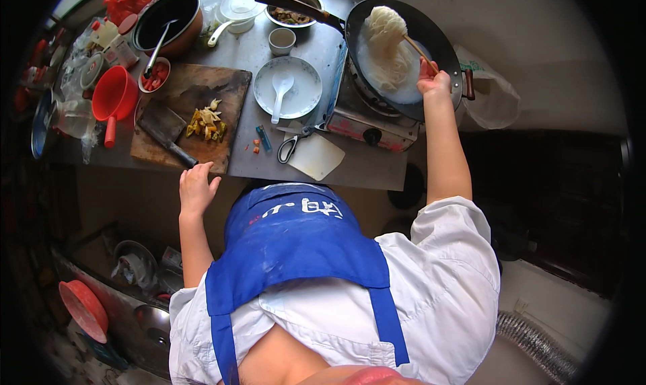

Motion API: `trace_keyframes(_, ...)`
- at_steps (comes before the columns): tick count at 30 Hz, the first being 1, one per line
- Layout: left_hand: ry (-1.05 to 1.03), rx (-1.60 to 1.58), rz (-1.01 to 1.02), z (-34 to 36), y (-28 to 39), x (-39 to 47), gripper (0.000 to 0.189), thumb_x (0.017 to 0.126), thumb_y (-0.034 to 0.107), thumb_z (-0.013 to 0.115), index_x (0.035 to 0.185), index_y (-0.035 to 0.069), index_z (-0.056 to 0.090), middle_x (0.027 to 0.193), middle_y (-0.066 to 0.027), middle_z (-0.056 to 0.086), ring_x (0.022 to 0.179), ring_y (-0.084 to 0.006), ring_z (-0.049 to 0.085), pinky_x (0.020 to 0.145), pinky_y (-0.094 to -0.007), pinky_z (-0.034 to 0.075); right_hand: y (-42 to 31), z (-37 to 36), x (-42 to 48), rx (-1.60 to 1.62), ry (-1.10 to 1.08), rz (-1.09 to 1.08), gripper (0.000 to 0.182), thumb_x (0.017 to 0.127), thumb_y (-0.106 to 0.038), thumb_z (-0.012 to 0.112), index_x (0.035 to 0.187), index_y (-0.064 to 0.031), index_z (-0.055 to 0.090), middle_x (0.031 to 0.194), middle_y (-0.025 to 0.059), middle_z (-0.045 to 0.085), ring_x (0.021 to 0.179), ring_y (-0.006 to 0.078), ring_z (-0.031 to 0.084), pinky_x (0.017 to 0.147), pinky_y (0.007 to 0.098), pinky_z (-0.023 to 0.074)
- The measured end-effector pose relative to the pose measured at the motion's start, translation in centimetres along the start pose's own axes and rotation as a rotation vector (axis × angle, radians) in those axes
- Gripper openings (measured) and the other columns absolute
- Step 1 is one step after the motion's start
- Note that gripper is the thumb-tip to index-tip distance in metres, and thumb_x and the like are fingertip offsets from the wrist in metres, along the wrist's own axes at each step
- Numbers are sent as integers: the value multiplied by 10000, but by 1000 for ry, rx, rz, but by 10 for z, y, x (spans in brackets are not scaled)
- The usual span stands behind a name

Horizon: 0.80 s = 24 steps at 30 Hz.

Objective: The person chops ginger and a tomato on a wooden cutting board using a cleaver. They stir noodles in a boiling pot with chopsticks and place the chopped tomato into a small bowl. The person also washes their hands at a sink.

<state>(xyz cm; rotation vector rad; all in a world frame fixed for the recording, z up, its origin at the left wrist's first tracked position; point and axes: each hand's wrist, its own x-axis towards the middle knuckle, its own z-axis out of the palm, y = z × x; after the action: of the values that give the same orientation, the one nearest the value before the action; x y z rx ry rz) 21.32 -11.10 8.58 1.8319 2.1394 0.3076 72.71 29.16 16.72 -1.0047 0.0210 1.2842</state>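
Note:
My right hand point(434, 80) grips wooden chopsticks point(420, 49), which lift a clump of pale noodles point(386, 24) above cloudy liquid in a black wok point(441, 34). The wok sits on a portable gas stove point(373, 133). My left hand point(198, 187) is by the table's front edge, fingers spread and holding nothing, close to the handle of a cleaver point(164, 125). That cleaver lies on a wooden chopping board point(212, 82) beside chopped yellow-green pieces point(207, 122). Between board and stove, a white spoon point(281, 90) rests in a patterned plate point(308, 100).
Scissors point(287, 148) and a blue lighter point(263, 138) lie near the front edge. A red plastic ladle point(115, 95), a bowl of red pieces point(156, 76) and a deep pot point(189, 19) stand left. The wok's long handle point(298, 5) reaches over a metal bowl point(290, 18).

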Motion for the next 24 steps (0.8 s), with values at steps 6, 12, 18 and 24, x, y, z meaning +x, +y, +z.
trace_keyframes(6, -3, -6, 44, -1, 2, 6, 423, 786, 215, 769, 1171, 91, 645, 1106, -99, 677, 1042, -307, 625, 998, -449, 433, -38, 6, -24, 49, -52, -42, 565, 1066, -301, 241, 748, 41, 560, 786, 253, 679, 761, 416, 716, 616, 407, 660)
trace_keyframes(12, -5, 7, 89, -2, 3, 16, 415, 789, 223, 766, 1164, 89, 646, 1096, -99, 678, 1035, -308, 626, 988, -434, 439, -86, 17, -54, 91, -110, -128, 486, 1053, -221, 266, 798, 73, 558, 845, 252, 661, 816, 451, 702, 663, 410, 664)
trace_keyframes(18, -1, 15, 131, -3, 2, 21, 413, 786, 225, 765, 1160, 92, 647, 1090, -101, 674, 1025, -313, 626, 974, -433, 449, -123, 40, -78, 95, -168, -232, 499, 1060, -213, 223, 829, 90, 546, 934, 281, 641, 902, 461, 687, 701, 413, 665)
trace_keyframes(24, -2, 11, 148, -4, 4, 22, 414, 785, 226, 766, 1159, 93, 649, 1084, -103, 675, 1023, -314, 627, 968, -429, 453, -166, 51, -85, 135, -269, -241, 561, 1074, -265, 185, 845, 106, 538, 877, 291, 649, 930, 482, 676, 714, 441, 663)
